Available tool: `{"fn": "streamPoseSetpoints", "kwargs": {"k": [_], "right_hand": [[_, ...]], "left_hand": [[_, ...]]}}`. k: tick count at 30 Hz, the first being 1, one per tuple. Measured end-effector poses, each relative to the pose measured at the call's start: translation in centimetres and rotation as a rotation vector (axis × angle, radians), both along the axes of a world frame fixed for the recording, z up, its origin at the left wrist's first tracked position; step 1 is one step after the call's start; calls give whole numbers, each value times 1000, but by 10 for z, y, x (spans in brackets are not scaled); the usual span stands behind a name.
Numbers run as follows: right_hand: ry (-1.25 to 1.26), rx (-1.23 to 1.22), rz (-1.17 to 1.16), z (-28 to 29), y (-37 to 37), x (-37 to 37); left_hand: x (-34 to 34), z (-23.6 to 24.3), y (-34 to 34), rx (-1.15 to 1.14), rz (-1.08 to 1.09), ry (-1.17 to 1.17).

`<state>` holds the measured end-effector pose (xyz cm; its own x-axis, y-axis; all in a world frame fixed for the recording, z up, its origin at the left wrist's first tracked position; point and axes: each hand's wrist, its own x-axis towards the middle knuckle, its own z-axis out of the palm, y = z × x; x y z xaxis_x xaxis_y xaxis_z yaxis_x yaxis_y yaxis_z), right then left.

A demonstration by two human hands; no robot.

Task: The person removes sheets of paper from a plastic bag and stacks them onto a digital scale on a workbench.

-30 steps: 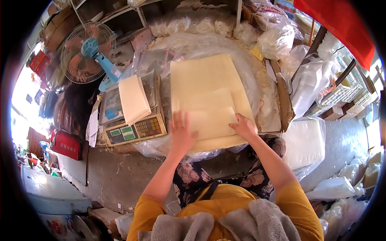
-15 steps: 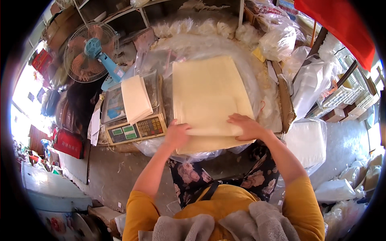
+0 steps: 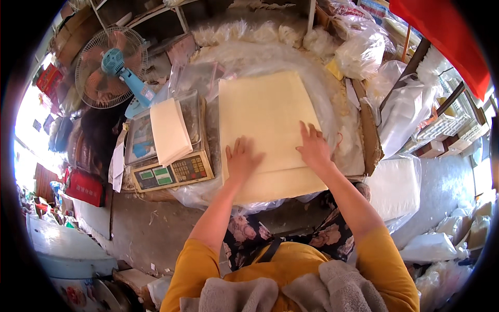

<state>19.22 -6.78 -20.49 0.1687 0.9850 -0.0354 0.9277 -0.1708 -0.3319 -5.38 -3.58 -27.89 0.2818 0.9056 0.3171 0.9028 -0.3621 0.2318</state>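
A pile of large cream-coloured sheets (image 3: 267,114) lies on the plastic-covered worktop in front of me. Across the near part of the pile runs a crosswise edge, below which a strip of sheet shows. My left hand (image 3: 243,160) rests flat on the left side of the sheets, fingers spread and slightly blurred. On the right side, my right hand (image 3: 315,148) presses down with its fingers apart, pointing away from me. Neither hand grips anything. Left of the pile stands a weighing scale (image 3: 174,173) with a keypad, and a folded cream stack (image 3: 169,130) lies on its metal pan.
A blue desk fan (image 3: 122,70) stands behind the scale. Clear plastic bags (image 3: 361,54) are heaped at the back right, beside a cardboard edge (image 3: 370,130). A white wrapped block (image 3: 393,184) sits low on the right. Red cloth (image 3: 442,36) hangs at the upper right.
Both hands have moved away from me, from the near edge onto the top of the sheets. Their fingers have spread flat. My view has shifted slightly.
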Motion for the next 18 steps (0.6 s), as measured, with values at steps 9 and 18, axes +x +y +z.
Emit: {"fn": "streamPoseSetpoints", "kwargs": {"k": [9,18], "right_hand": [[-216,291,387,-50,-6,-18],[469,-2,-272,14,-37,-15]], "left_hand": [[6,1,-6,7,28,86],[1,73,-49,-286,64,76]]}}
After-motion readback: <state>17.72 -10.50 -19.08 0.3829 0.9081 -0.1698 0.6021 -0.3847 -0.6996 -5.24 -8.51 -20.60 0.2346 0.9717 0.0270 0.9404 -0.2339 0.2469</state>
